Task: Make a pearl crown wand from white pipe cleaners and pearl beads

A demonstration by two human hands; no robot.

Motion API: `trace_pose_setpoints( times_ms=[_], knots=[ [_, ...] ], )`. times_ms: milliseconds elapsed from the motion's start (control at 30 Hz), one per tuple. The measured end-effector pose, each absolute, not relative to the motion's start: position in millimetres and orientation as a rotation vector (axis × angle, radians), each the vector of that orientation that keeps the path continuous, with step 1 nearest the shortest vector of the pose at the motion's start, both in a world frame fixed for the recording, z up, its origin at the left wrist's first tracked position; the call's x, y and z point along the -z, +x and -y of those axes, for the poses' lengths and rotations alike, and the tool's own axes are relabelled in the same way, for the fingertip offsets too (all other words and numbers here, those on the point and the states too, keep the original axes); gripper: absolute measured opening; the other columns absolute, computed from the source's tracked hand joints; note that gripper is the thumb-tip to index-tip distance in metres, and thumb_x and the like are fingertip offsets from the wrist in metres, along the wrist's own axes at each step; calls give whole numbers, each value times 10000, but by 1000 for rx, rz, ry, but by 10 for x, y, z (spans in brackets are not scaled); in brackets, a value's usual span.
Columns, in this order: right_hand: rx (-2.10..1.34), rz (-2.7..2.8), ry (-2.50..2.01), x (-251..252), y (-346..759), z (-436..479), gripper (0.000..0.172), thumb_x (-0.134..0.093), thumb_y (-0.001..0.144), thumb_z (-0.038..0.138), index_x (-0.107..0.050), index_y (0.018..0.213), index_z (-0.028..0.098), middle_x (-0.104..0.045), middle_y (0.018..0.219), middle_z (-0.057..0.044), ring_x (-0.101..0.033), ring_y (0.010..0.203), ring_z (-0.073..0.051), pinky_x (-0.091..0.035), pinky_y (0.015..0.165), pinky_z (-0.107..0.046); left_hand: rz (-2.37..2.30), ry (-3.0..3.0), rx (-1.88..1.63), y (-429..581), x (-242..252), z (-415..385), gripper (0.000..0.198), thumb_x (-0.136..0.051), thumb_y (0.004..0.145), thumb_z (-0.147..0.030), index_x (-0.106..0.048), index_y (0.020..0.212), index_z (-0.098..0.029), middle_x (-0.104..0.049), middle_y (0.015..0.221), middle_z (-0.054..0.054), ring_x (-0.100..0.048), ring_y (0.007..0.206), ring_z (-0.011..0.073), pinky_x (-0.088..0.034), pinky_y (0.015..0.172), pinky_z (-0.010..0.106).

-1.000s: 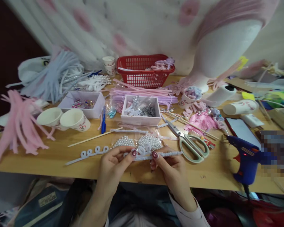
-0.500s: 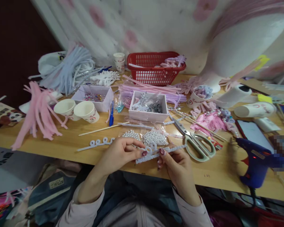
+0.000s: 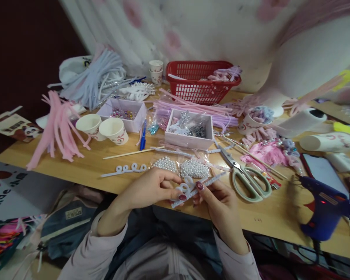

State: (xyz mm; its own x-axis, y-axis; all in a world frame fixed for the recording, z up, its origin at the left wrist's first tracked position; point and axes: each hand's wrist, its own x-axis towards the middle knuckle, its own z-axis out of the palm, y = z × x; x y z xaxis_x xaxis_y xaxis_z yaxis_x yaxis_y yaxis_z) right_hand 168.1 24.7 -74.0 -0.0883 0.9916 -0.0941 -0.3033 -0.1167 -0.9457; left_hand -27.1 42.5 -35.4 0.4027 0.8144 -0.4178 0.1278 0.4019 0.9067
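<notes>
My left hand (image 3: 151, 189) pinches a pale blue-white looped pipe cleaner (image 3: 186, 181) between thumb and fingertips, near the table's front edge. A straight pale strip (image 3: 216, 179), apparently pipe cleaner too, lies slantwise against the loops. Thumb and fingers of my right hand (image 3: 223, 204) are closed on the strip near its middle. Fingers hide part of where the two pieces meet. Just beyond my hands are bags of white pearl beads (image 3: 194, 168). Left of them lies another curled pipe cleaner (image 3: 131, 168). Scissors (image 3: 245, 177) with pale green handles rest by my right hand.
A blue glue gun (image 3: 322, 208) with a lit red light stands at the right, near a phone (image 3: 323, 173). Farther back are a white box of trimmings (image 3: 189, 140), paper cups (image 3: 114, 132), a red basket (image 3: 202, 91) and pink pipe cleaners (image 3: 58, 132).
The straight strip has tilted, its right end now higher and its left end lower. Both hands keep their pinch. The view has shifted, so the table things appear farther right.
</notes>
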Motion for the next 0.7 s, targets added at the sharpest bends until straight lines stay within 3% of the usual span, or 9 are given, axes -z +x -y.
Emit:
trace_pose_setpoints(
  times_ms=[233,567,700],
  knots=[
    [-1428,915,-1022,793,1678,-259,173,-791,784,338,-726,711,195,-681,571,12,-612,478,-91,-529,480,-173,-1043,916,-678,-220,431,-354,260,-775,711,-324,-591,820,-176,-695,625,-1,-667,541,148,-515,494,219],
    [-1387,1094,-1039,711,1631,-266,181,-745,817,370,-726,796,192,-688,593,-1,-625,485,-114,-533,460,-195,-1151,1122,-607,-287,406,-379,166,-715,756,-307,-702,797,-146,-577,548,-39,-528,483,95,-440,476,189],
    [-1399,1090,-1059,729,1652,-261,236,-751,807,384,-712,701,178,-685,573,-10,-610,467,-107,-526,457,-193,-1097,1064,-633,-225,430,-370,125,-720,746,-270,-704,790,-154,-606,572,-28,-552,502,106,-488,517,217]
  ],
)
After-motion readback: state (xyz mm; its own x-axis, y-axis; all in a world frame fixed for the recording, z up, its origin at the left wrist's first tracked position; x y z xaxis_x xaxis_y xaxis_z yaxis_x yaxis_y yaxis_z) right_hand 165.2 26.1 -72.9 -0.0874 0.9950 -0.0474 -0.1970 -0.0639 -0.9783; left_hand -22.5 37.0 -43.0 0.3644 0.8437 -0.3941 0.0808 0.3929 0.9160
